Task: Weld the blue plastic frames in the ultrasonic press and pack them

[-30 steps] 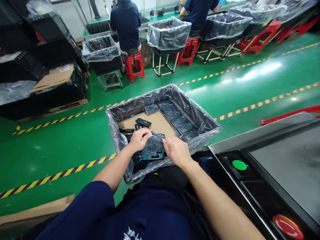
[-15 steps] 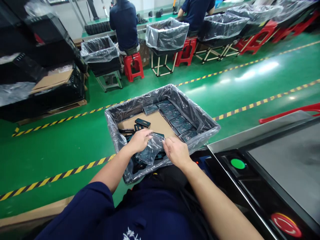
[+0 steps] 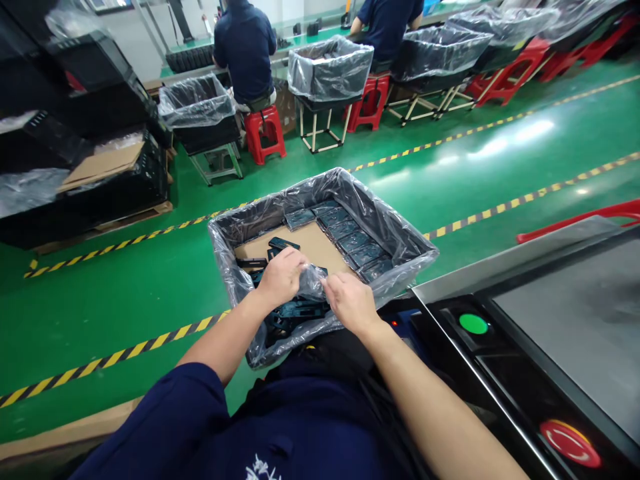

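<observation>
Between my two hands is a clear plastic bag (image 3: 312, 283), bunched up over the near part of a bin (image 3: 385, 200) lined with clear film. My left hand (image 3: 281, 275) grips the bag's left side with closed fingers. On the right, my right hand (image 3: 350, 299) pinches its other edge. Under the bag lie loose dark plastic parts (image 3: 300, 308), partly covered by my hands. Flat bagged parts (image 3: 345, 230) stand in rows along the bin's far and right sides, on a cardboard sheet (image 3: 320, 244).
To the right is a machine with a green button (image 3: 473, 324) and a red emergency stop knob (image 3: 570, 443). Film-lined bins (image 3: 327, 70) on stands and red stools (image 3: 265, 133) line the far bench, where two people sit. Black crates (image 3: 115, 180) are stacked at left.
The plastic bag, which hung spread out below my hands, is now gathered up between them, uncovering more dark parts. My left hand has risen slightly.
</observation>
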`<state>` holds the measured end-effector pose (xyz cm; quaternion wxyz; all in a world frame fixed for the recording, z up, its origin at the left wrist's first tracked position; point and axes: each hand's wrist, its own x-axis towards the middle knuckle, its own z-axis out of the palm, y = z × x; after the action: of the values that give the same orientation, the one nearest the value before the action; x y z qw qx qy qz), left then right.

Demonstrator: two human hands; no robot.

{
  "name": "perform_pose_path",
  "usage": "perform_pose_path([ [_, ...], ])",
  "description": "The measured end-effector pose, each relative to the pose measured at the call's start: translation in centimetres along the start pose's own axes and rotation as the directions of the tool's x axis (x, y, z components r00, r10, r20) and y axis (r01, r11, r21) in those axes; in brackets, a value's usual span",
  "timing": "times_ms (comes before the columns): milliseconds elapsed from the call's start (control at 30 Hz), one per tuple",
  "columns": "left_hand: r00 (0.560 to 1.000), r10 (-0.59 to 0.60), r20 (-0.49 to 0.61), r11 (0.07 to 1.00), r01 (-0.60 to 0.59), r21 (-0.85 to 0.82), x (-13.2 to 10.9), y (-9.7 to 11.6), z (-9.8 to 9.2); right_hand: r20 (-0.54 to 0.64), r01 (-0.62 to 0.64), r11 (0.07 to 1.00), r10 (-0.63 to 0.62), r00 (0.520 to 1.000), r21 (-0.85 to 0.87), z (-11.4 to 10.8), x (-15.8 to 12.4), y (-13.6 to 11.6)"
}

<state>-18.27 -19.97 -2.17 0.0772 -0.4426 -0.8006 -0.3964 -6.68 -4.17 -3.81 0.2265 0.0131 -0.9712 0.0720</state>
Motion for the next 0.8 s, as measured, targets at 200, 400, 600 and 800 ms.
perform_pose_path([
  [200, 0.981, -0.187, 0.051, 0.982, 0.185, 0.038, -0.1, -1.0, 0.3, 0.005, -0.031, 0.999, 0.031, 1.000, 0.013, 0.2, -0.2, 0.4],
  [400, 0.929, -0.318, 0.191, 0.948, 0.312, 0.062, -0.8, -2.1, 0.8, 0.012, -0.029, 1.000, 0.029, 1.000, 0.010, 0.9, -0.4, 0.5],
  [600, 0.931, -0.332, 0.148, 0.941, 0.338, -0.018, -0.6, -2.3, 0.9, 0.035, 0.020, 1.000, -0.020, 0.999, 0.001, 0.5, -0.2, 0.2],
  [800, 0.964, -0.258, 0.061, 0.966, 0.258, 0.014, -0.2, -2.1, 0.6, 0.027, 0.066, 0.998, -0.066, 0.997, -0.003, 0.5, 0.0, 0.2],
])
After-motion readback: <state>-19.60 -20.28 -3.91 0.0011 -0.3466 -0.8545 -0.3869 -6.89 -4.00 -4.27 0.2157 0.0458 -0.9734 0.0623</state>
